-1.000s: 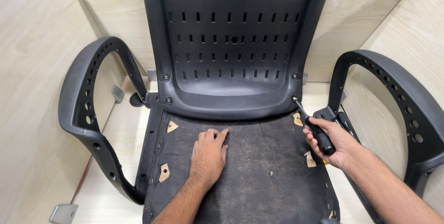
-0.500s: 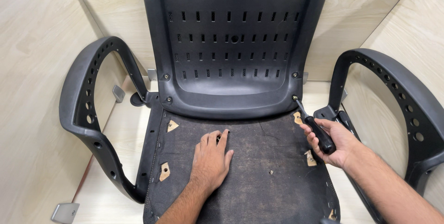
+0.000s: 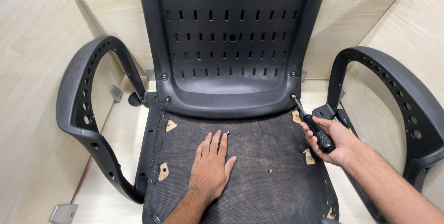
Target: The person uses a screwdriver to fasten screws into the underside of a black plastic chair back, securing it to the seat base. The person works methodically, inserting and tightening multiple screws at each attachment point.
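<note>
A black office chair lies before me, its slotted plastic backrest (image 3: 231, 43) rising above the bare, dark fabric-covered seat base (image 3: 259, 182). My left hand (image 3: 212, 166) rests flat on the seat base, fingers together, holding nothing. A small screw (image 3: 228, 133) lies just beyond its fingertips. My right hand (image 3: 334, 140) grips a black-handled screwdriver (image 3: 313, 128). The screwdriver's tip sits on a screw (image 3: 292, 96) at the backrest's lower right corner.
Black perforated armrests stand on the left (image 3: 88, 113) and right (image 3: 397, 99). Light wooden panels (image 3: 32, 66) wall in the chair on three sides. Metal brackets (image 3: 62, 213) sit at the panel corners. Another loose screw (image 3: 270, 171) lies on the seat.
My left hand has slid a little back toward me on the seat, and the view has shifted slightly. The right hand stays on the screwdriver at the same screw.
</note>
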